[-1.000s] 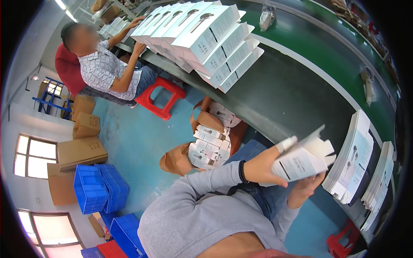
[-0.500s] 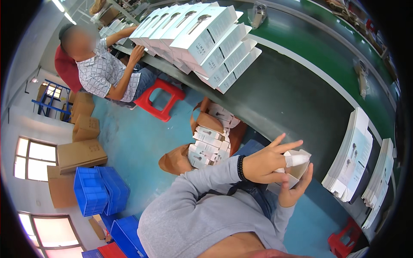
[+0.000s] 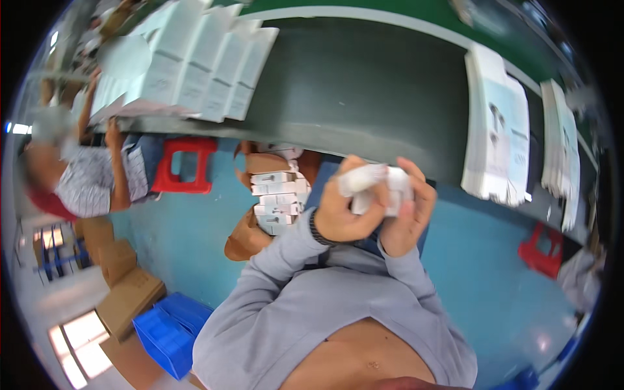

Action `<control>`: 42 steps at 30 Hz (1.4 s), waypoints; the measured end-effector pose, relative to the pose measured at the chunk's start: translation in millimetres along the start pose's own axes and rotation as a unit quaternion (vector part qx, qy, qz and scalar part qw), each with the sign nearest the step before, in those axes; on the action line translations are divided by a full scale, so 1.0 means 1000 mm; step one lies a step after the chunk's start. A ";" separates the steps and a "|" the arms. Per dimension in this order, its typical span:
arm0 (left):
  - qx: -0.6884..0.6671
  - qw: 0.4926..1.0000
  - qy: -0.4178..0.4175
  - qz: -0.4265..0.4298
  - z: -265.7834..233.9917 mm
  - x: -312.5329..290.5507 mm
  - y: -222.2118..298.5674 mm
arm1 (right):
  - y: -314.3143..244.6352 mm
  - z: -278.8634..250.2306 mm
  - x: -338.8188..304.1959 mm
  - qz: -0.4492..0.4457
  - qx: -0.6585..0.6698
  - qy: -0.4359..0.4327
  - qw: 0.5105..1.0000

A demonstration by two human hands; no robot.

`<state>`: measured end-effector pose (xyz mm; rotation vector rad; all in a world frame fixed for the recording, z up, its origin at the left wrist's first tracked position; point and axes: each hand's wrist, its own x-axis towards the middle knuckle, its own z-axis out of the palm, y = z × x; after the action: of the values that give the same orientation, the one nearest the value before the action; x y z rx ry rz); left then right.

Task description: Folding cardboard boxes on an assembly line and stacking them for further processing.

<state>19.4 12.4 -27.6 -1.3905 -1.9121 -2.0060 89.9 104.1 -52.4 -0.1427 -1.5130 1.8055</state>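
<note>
Over my lap, in front of the table edge, my two hands are close together. My left hand (image 3: 339, 218), with a dark beaded bracelet at its wrist, is closed around a white wrapped bundle (image 3: 361, 179); what is inside the wrapping does not show. Beside it, a small white carton (image 3: 398, 193) is gripped by my right hand (image 3: 415, 214), its fingers bent around the far and right sides. Motion blurs both things, and my fingers hide part of the carton.
Tall white printed boxes (image 3: 195, 71) stand on the dark table (image 3: 364, 84) at left. Flat carton stacks (image 3: 497, 130) lie at right. A brown carton (image 3: 244, 237) of small boxes is beside my left arm. A co-worker (image 3: 97, 182) sits far left near a red stool (image 3: 185, 166).
My view has swung, so the table now runs across the top. The white bundle, earlier at the carton's open end, is now in my left hand. My right hand still holds the carton.
</note>
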 end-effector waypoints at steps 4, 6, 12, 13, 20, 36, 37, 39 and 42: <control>0.062 0.992 -0.024 0.108 -0.008 0.011 0.000 | -0.004 -0.024 0.013 0.023 -0.048 -0.177 0.983; 0.120 0.987 -0.047 0.099 -0.008 0.010 0.003 | -0.013 -0.023 0.012 0.099 -0.061 -0.170 0.979; 0.139 0.984 -0.071 0.088 -0.005 0.004 0.001 | -0.009 -0.014 0.011 0.236 0.117 -0.094 0.960; 0.138 0.984 -0.067 0.085 -0.004 0.003 -0.001 | -0.008 -0.014 0.012 0.237 0.117 -0.093 0.960; 0.111 0.990 -0.032 0.084 -0.009 0.008 -0.002 | -0.002 -0.013 0.017 0.237 0.153 -0.128 0.951; 0.068 0.996 0.039 0.032 -0.128 0.044 0.092 | -0.044 -0.036 0.054 -0.182 -0.245 -0.165 0.938; 0.090 0.992 0.081 0.047 -0.129 0.045 0.091 | -0.046 -0.041 0.056 -0.188 -0.267 -0.132 0.936; 0.176 0.976 0.121 0.049 -0.129 0.043 0.072 | -0.042 -0.054 0.058 -0.190 -0.291 -0.101 0.932; 0.210 0.957 0.201 -0.025 -0.119 0.029 0.013 | -0.042 -0.076 0.054 -0.137 -0.353 -0.045 0.925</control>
<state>-56.5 -73.0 19.1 -0.7728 -2.0248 -1.6010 112.1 197.0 -17.4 -0.1855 -2.0781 0.9986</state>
